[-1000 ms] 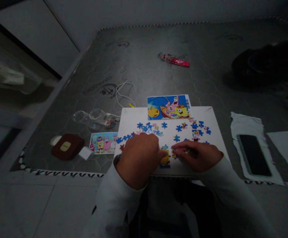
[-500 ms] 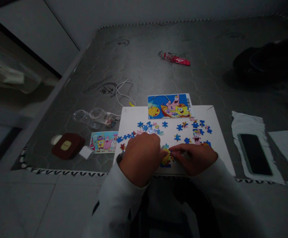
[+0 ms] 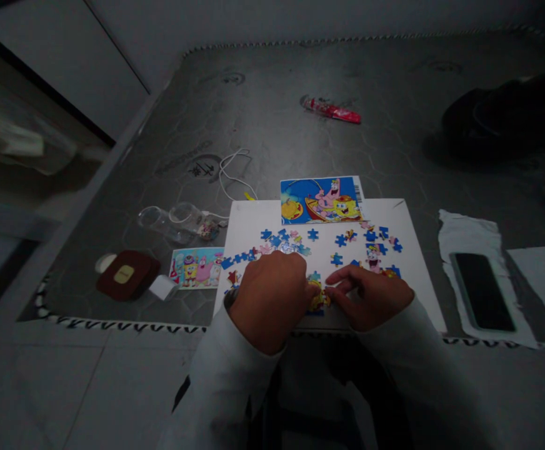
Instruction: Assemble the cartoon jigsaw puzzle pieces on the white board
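The right hand (image 3: pixel 370 297) has drawn in from a second ago, its fingertips now meeting the left hand (image 3: pixel 270 297) right over the little joined cluster (image 3: pixel 317 299) near the front edge of the white board (image 3: pixel 408 250). The left hand lies curled, knuckles up, thumb pressing the cluster's left side; the right pinches a small piece against its right side, though the piece itself is mostly hidden under the fingers. Whether it has seated, I cannot tell in this dim light. To do this well, I'd say: keep the left thumb pinning the cluster flat so it cannot skate, slide the piece in level rather than tipped, and press down only once the tab lines up. Forcing it risks buckling the joined bits. Loose blue pieces (image 3: pixel 342 240) lie scattered behind the hands, near enough for a sleeve to sweep them. The reference picture (image 3: pixel 320 200) sits at the board's far edge for checking colours. A second card (image 3: pixel 196 267) rests left of the board, a phone (image 3: pixel 482 290) well off to the right.
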### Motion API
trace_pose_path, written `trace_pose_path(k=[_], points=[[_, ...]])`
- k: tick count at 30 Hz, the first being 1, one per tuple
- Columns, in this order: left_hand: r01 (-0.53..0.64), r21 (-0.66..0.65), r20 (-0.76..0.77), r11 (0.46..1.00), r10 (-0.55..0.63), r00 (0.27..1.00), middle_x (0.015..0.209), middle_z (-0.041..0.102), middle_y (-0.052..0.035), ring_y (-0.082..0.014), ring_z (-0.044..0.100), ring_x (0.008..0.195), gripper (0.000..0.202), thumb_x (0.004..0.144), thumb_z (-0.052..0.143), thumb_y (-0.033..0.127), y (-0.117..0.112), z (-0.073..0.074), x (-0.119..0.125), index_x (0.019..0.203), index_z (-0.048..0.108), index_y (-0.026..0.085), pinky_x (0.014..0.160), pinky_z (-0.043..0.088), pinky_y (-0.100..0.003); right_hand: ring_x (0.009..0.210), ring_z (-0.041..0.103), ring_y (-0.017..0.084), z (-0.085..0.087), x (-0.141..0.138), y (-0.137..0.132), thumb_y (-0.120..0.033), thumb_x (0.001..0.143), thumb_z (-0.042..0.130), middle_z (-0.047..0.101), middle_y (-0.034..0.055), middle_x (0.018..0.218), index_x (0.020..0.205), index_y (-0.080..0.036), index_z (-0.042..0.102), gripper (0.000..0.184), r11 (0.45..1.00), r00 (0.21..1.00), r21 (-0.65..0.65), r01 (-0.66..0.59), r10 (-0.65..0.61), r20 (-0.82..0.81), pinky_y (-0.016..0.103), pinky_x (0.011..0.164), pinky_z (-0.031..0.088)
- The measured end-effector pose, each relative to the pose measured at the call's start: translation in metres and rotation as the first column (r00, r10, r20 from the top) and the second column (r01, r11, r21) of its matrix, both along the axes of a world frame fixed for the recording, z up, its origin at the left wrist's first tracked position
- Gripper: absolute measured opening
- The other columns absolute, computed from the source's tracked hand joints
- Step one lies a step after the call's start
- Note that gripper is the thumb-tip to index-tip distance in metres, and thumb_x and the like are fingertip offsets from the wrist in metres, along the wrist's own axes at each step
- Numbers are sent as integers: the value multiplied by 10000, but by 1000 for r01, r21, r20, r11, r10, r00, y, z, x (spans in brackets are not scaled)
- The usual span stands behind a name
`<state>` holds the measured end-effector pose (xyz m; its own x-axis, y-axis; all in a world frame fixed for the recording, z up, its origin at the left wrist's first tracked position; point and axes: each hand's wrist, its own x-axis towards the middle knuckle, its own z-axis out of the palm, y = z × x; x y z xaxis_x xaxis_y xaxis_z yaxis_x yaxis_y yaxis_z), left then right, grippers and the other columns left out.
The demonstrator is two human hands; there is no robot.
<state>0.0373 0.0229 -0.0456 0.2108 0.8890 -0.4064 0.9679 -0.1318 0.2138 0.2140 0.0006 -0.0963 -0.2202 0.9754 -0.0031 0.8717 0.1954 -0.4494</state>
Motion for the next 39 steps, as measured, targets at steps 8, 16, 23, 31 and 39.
trace_pose_path(k=[8, 16, 23, 31, 39], points=[[9, -5, 17, 1000, -9, 1000, 730, 718, -77, -352, 715, 874, 282, 893, 650, 448, 1, -1, -2, 845, 770, 199, 797, 564, -486, 583, 643, 123, -6, 15, 7, -280, 822, 758, 733, -101, 746, 959, -276, 697, 150, 995, 994, 7, -103, 103, 21, 281, 567, 369], [1, -4, 1, 1000, -1, 1000, 751, 728, -79, -353, 714, 904, 278, 887, 654, 450, 1, -2, -1, 855, 773, 201, 807, 561, -480, 677, 676, 129, -19, 35, 19, -237, 803, 714, 716, -77, 771, 993, -291, 702, 199, 936, 934, -8, -352, 351, -71, 258, 599, 413], [5, -4, -10, 1000, -5, 1000, 723, 718, -80, -339, 717, 858, 285, 884, 662, 461, 1, 0, 0, 862, 774, 199, 763, 564, -457, 649, 686, 131, -6, 16, 10, -221, 824, 739, 732, -94, 731, 900, -275, 706, 99, 995, 996, -44, -87, 86, -26, 253, 618, 435], [1, 9, -13, 1000, -1, 1000, 736, 722, -86, -355, 718, 888, 282, 878, 673, 464, 0, -3, -1, 882, 780, 203, 784, 564, -471, 660, 705, 152, -3, 6, 3, -259, 851, 721, 741, -66, 721, 885, -271, 748, 45, 999, 999, -18, -29, 29, -18, 255, 605, 451], [-2, -11, -14, 1000, 2, 1000, 727, 719, -81, -337, 716, 851, 291, 889, 653, 462, 2, -1, 0, 906, 780, 200, 775, 562, -464, 647, 700, 157, -4, 2, 2, -269, 858, 665, 734, -66, 719, 891, -261, 738, 80, 1000, 1000, 15, -1, 1, 8, 265, 572, 422]])
